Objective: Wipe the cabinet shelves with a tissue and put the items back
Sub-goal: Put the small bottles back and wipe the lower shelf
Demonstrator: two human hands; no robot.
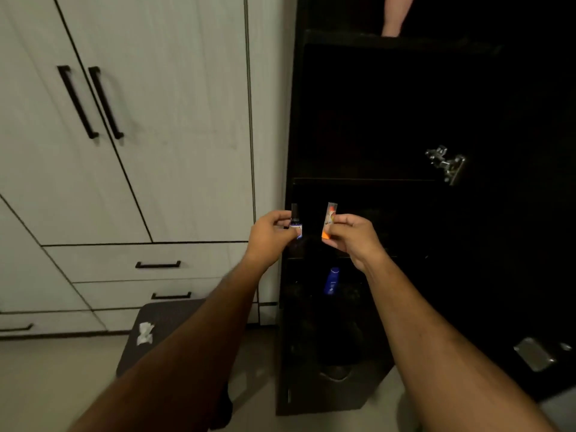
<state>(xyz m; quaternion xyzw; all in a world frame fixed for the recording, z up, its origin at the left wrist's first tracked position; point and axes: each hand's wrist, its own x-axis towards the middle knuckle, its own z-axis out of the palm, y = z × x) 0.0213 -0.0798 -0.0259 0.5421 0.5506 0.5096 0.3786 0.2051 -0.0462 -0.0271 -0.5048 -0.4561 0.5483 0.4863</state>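
Dark cabinet [358, 120] interior hides its shelf contents.

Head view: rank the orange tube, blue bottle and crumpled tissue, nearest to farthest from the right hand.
1. Orange tube, pinched in the right hand.
2. Blue bottle, on a cabinet shelf just below.
3. Crumpled tissue, on the stool, far lower left.

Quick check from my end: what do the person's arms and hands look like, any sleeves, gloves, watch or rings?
Both forearms are bare for as far as the frame shows, with no sleeve edge in view. The left hand and right hand wear no gloves. No watch or wristband shows. The picture is too dim and soft to rule out rings.
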